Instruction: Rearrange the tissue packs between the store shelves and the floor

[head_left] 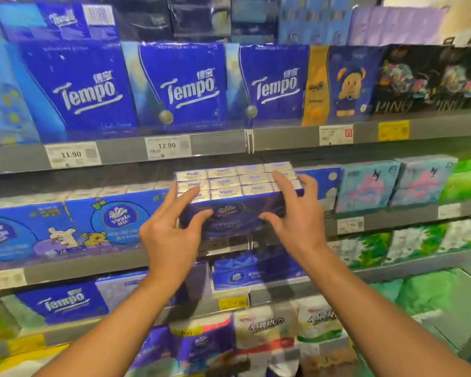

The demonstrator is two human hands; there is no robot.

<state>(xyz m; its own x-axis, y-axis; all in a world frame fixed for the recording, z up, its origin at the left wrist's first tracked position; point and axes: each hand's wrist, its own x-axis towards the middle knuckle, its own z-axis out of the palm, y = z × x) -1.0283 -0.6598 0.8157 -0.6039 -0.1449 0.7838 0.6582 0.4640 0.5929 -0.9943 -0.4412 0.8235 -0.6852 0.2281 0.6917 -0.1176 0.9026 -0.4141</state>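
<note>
A dark blue Vinda tissue pack [235, 197], its top showing rows of small white packets, sits at the front edge of the middle shelf [93, 263]. My left hand [172, 229] grips its left front corner, with the fingers up the side and the thumb on the front. My right hand [294, 216] grips its right side, with the fingers over the top and the thumb on the front. Both forearms reach up from the bottom of the view.
Blue Tempo packs [180, 88] fill the shelf above, over price tags [166, 146]. Light blue Vinda packs [114, 221] stand left of the held pack, pastel packs [367, 186] right. Lower shelves hold more blue, white and green packs [264, 330].
</note>
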